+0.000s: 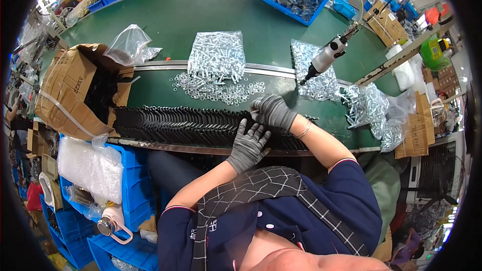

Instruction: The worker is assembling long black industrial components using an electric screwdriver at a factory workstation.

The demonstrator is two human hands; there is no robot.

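A long row of black curved metal parts (pixel 186 124), packed side by side, runs along the bench's near edge. My left hand (pixel 249 143), in a grey striped glove, rests on the row with its fingers stretched out. Just beyond it, my right hand (pixel 275 111), gloved alike, is closed above the row. Its curled fingers hide whatever they may hold. Small shiny rings (pixel 183 107) line the far ends of the black parts. Loose silver washers (pixel 221 94) lie scattered past the row, beside a bag of silver bolts (pixel 217 52).
An air screwdriver (pixel 326 59) hangs at the right over another bag of hardware (pixel 316 78). More bagged bolts (pixel 369 105) lie farther right. An open cardboard box (pixel 65 90) holds black parts at the left. A blue crate (pixel 296 0) stands at the back of the green bench (pixel 170 25).
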